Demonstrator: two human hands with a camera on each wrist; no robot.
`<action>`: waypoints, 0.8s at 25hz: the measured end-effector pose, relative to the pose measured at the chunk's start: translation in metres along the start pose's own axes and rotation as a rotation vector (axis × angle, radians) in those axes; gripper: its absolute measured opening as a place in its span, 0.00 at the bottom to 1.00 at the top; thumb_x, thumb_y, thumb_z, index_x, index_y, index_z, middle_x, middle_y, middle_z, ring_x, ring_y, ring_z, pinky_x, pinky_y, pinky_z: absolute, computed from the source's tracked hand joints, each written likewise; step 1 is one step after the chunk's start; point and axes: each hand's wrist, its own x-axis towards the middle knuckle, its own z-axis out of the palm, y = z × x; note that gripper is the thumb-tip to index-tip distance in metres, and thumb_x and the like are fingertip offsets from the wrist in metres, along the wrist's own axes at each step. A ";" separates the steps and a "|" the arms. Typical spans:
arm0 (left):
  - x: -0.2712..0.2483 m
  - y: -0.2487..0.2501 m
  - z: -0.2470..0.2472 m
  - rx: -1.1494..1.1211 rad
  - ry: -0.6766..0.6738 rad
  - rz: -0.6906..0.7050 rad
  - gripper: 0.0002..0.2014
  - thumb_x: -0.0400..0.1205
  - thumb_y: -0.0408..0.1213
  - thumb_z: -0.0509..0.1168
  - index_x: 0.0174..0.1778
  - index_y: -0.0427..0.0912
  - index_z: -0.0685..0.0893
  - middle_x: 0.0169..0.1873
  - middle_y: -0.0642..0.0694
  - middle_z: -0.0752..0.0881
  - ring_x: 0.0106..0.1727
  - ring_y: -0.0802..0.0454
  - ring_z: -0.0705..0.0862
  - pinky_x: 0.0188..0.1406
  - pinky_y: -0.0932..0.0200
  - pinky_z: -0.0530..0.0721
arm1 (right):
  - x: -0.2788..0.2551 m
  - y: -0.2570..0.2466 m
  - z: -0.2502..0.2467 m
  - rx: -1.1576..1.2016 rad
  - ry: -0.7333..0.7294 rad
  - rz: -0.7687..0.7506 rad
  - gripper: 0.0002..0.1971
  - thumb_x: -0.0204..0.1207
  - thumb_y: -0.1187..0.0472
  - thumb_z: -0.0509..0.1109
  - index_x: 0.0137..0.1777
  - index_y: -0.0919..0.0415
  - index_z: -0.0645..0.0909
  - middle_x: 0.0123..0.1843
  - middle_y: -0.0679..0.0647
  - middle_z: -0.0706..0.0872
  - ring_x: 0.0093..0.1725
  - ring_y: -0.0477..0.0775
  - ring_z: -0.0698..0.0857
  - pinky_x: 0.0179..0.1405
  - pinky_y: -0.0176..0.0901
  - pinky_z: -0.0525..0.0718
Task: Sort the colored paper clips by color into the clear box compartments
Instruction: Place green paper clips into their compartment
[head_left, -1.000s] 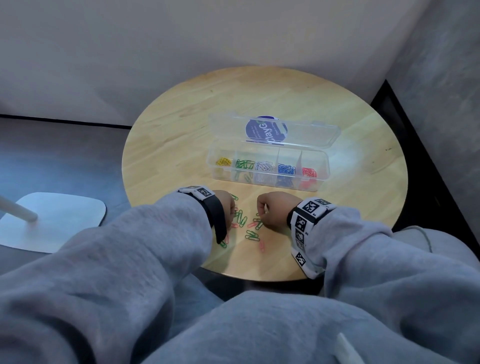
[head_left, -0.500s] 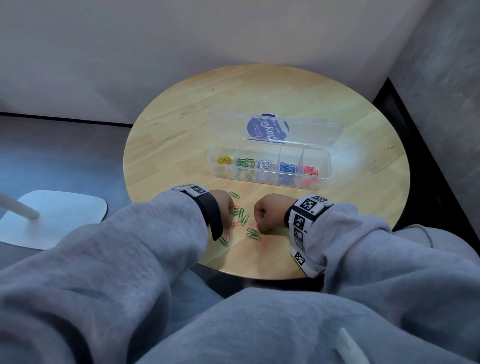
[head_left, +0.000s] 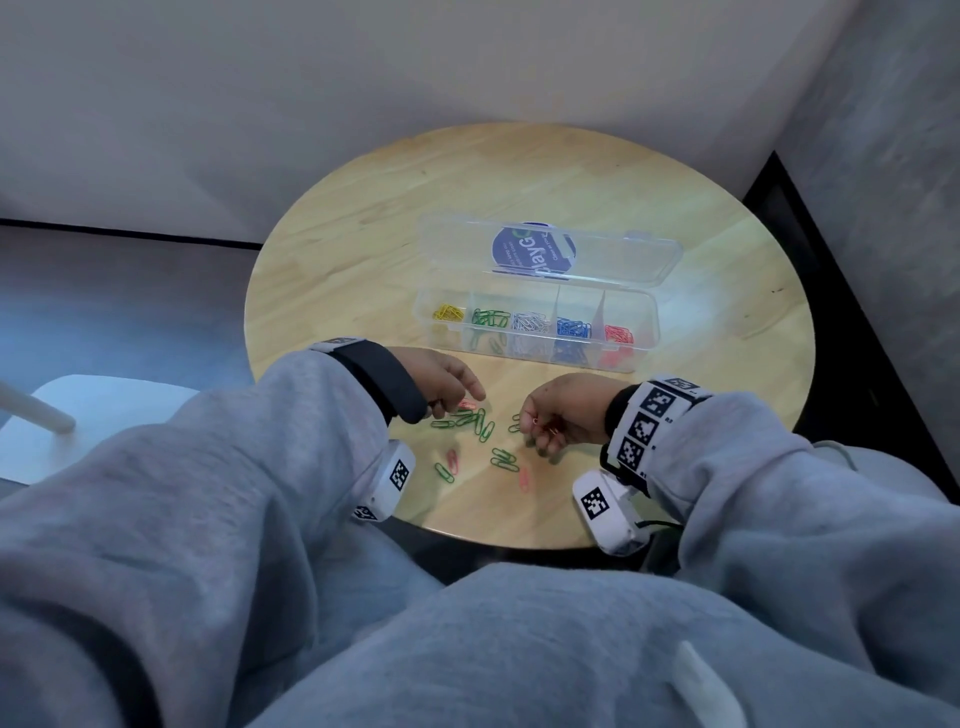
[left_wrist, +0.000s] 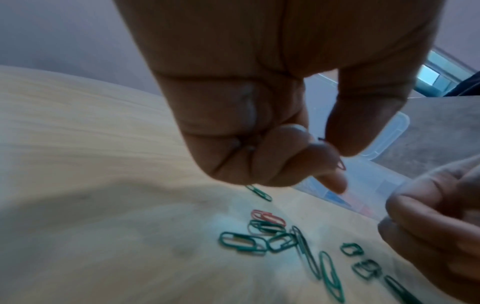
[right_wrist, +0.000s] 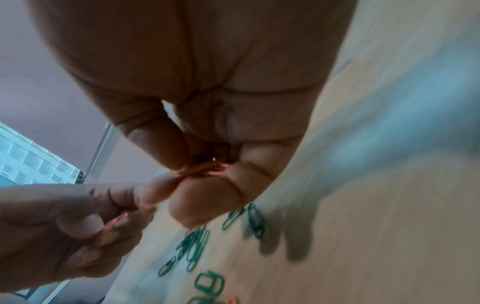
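Both hands are now lifting off the round wooden table (head_left: 363, 249), where half a second ago they were resting knuckles-down among the loose clips. At the far side of the table, the clear box (head_left: 535, 358) is sitting open, its compartments already holding yellow, green, white, blue and red clips from left to right. Nearer, the left hand (head_left: 441, 382) is pinching a red clip (left_wrist: 340, 164) between thumb and forefinger, while the right hand (head_left: 563, 413) is curling round a small bunch of red clips (right_wrist: 205, 171). Loose green clips (head_left: 475, 420) and a few red ones (head_left: 453, 460) are lying scattered on the near table between the wrists. Carrying these well likely means keeping each pinch firm, reaching over the box's near wall and releasing low into the red compartment (head_left: 619, 335) at the far right, so that no clip is bouncing into the blue section just beside it.
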 end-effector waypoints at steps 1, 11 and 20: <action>0.000 0.001 0.002 -0.013 0.014 -0.060 0.16 0.80 0.21 0.53 0.34 0.43 0.80 0.17 0.48 0.71 0.10 0.59 0.68 0.16 0.69 0.62 | -0.001 0.001 0.001 0.000 -0.009 0.021 0.17 0.76 0.77 0.45 0.34 0.64 0.73 0.31 0.61 0.73 0.28 0.55 0.72 0.27 0.43 0.74; -0.003 0.000 0.011 0.631 -0.068 0.062 0.07 0.73 0.37 0.73 0.37 0.50 0.80 0.26 0.54 0.76 0.29 0.56 0.72 0.29 0.64 0.71 | -0.010 0.000 0.022 -1.106 -0.090 -0.237 0.12 0.71 0.68 0.69 0.53 0.54 0.85 0.32 0.41 0.71 0.31 0.38 0.70 0.32 0.35 0.69; 0.008 0.006 0.026 0.975 -0.229 0.081 0.09 0.72 0.34 0.74 0.34 0.50 0.81 0.28 0.56 0.77 0.29 0.60 0.72 0.27 0.66 0.70 | -0.001 0.009 0.013 -1.134 0.081 -0.173 0.04 0.70 0.61 0.69 0.37 0.51 0.79 0.33 0.45 0.78 0.37 0.50 0.76 0.36 0.40 0.75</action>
